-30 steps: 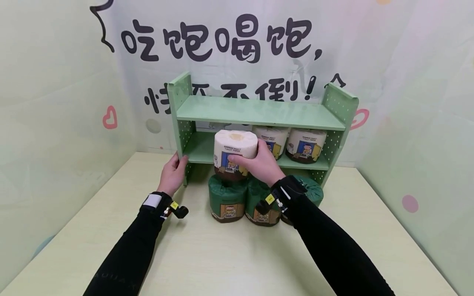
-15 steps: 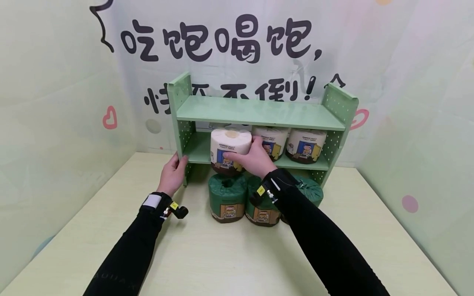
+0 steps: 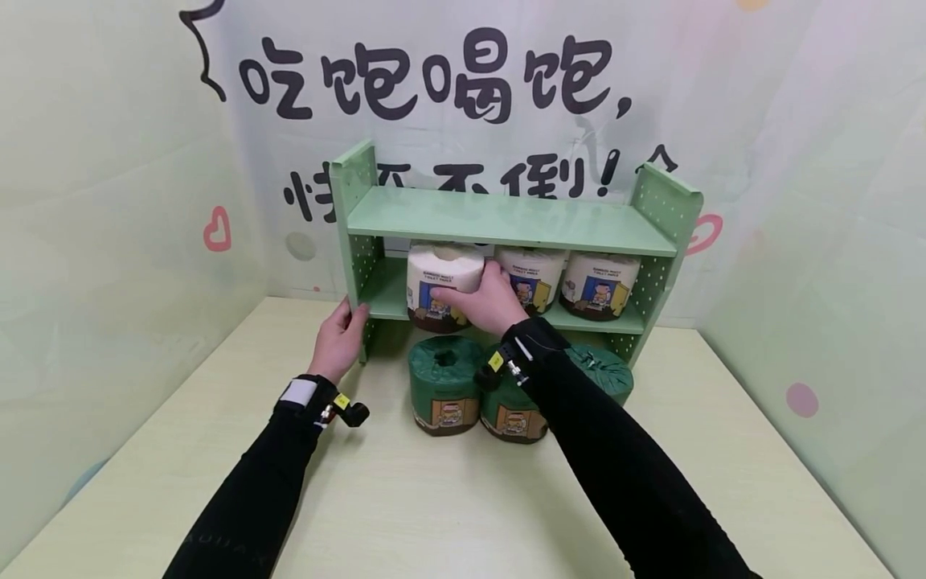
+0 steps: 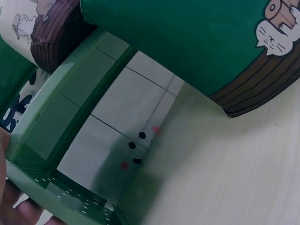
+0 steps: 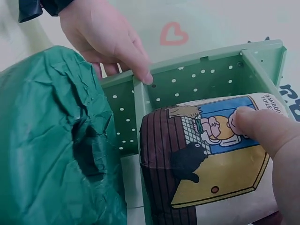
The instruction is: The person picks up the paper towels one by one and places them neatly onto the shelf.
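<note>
My right hand [image 3: 492, 304] grips a white-topped toilet paper roll [image 3: 443, 275] at the front of the middle board of a green shelf rack [image 3: 506, 217]. In the right wrist view the thumb [image 5: 262, 126] lies across the roll's printed side; the other fingers are hidden. My left hand [image 3: 338, 342] holds the rack's left side panel, its thumb at the front edge. Two more white rolls [image 3: 531, 277] stand to the right on the same board. Several green-wrapped toilet paper rolls [image 3: 444, 386] stand on the table below; my right forearm partly covers them.
The rack's top board [image 3: 499, 215] runs just above the white rolls. Behind it hangs a printed backdrop [image 3: 434, 80] with large black characters. The pale table [image 3: 405, 498] reaches toward me, with side walls [image 3: 108, 241] left and right.
My right hand has moved the white roll back and slightly left, from above the green rolls to the middle board. The left hand stays on the side panel.
</note>
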`<state>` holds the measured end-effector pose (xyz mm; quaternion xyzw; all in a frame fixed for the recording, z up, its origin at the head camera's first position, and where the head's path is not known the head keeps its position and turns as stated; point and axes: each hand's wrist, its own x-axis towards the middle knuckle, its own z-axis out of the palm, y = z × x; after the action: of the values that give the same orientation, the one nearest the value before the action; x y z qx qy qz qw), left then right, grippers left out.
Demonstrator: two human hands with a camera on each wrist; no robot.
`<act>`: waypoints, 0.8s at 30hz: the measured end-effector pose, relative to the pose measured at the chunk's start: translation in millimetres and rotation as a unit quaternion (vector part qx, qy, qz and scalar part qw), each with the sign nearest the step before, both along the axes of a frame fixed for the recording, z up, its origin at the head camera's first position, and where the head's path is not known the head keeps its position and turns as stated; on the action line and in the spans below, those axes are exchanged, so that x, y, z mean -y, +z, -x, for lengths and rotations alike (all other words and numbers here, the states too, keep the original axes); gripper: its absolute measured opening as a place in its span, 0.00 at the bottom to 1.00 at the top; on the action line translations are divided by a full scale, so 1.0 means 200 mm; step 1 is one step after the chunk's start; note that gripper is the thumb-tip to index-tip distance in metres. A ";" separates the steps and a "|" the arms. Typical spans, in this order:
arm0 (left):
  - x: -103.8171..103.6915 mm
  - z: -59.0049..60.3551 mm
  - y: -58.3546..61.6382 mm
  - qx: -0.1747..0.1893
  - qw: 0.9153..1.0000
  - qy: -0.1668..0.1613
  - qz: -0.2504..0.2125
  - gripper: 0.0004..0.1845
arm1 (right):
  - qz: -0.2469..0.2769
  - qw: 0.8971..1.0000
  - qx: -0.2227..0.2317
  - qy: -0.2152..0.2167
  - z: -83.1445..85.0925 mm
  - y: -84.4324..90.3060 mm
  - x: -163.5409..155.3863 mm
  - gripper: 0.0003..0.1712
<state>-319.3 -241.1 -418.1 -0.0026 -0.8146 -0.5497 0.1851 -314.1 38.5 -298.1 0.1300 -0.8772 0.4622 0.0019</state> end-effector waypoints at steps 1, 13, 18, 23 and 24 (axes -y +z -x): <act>0.00 0.00 0.00 0.000 1.000 0.001 0.001 0.30 | 0.002 1.000 0.002 0.000 0.00 0.00 0.01 0.63; 0.00 0.00 0.01 0.009 1.000 -0.005 -0.005 0.31 | 0.005 1.000 0.026 0.005 0.08 0.02 0.07 0.61; 0.00 -0.01 0.01 0.011 1.000 -0.010 -0.011 0.31 | -0.007 1.000 0.021 0.009 0.10 0.02 0.08 0.60; 0.00 0.00 0.01 0.013 1.000 -0.010 -0.016 0.31 | -0.025 1.000 0.016 0.010 0.13 0.02 0.10 0.57; 0.00 0.00 0.01 0.013 1.000 -0.009 -0.016 0.31 | -0.025 1.000 0.013 0.010 0.13 0.02 0.11 0.56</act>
<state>-318.8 -241.1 -415.8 -0.0002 -0.8080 -0.5642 0.1698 -340.5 17.0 -293.9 0.1326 -0.8871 0.4417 -0.0173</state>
